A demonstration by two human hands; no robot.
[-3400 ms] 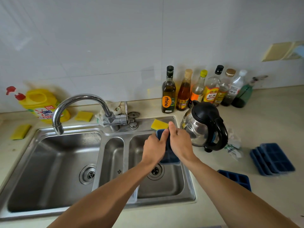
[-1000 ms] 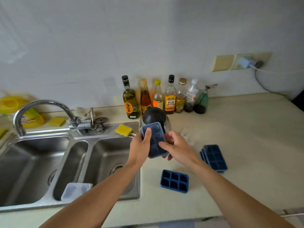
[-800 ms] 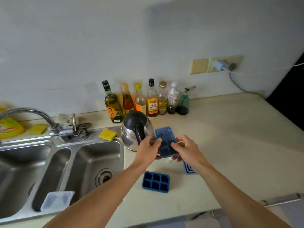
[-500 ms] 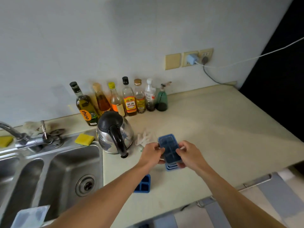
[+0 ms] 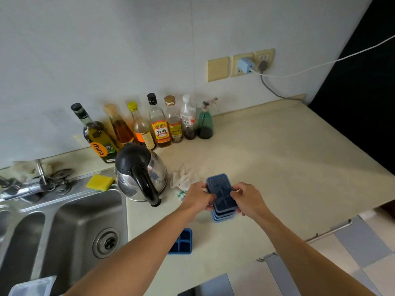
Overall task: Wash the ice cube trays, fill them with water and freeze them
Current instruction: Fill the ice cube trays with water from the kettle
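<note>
A dark blue ice cube tray [image 5: 221, 192] sits at the top of a small stack of blue trays [image 5: 223, 217] on the beige counter. My left hand [image 5: 197, 197] grips its left edge and my right hand [image 5: 249, 199] grips its right edge. Another blue tray [image 5: 181, 242] lies open side up on the counter near the sink, partly hidden by my left forearm. A clear tray lid [image 5: 32, 287] leans at the sink's front left corner.
A steel kettle [image 5: 141, 174] with a black handle stands left of the stack, beside crumpled plastic [image 5: 183, 180]. Several bottles [image 5: 160, 122] line the wall. The sink basin [image 5: 85, 231], a yellow sponge [image 5: 100, 182] and the tap base [image 5: 32, 184] lie left. A cable [image 5: 320, 65] hangs from the wall socket.
Both hands carried the dark blue tray from over the sink to the right and lowered it onto the stack of trays. The view swung right with them.
</note>
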